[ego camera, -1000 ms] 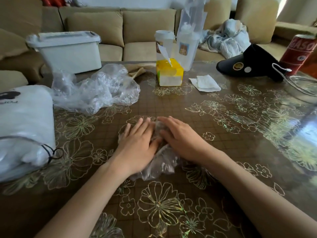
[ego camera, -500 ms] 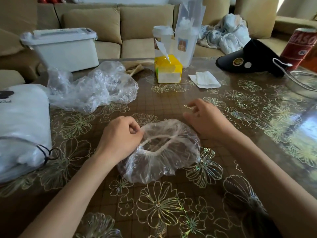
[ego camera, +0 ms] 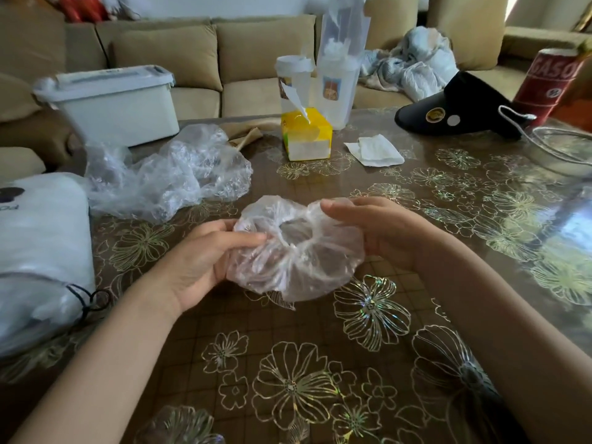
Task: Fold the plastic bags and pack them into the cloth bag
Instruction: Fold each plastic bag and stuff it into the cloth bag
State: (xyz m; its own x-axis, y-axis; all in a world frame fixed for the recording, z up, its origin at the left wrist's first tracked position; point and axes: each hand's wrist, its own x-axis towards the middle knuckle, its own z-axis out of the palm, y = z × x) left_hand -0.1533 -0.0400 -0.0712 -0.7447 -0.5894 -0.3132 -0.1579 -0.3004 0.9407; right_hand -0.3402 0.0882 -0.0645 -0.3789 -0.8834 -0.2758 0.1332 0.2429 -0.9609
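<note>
Left hand pinches plastic bag at 9 o'clock, right hand at 3. Likely limp, slippery; hold rim.

On the glossy brown table cover with gold flowers, far left: white lidded plastic bin. Far centre: yellow cardboard tissue box, folded white paper napkin just right of it. Far right: black sun visor, red cylindrical tin behind. Beyond, beige fabric sofa.

Near table open. Left blocked: cloth bag, bag pile. Ahead: tissue box, napkin.
</note>
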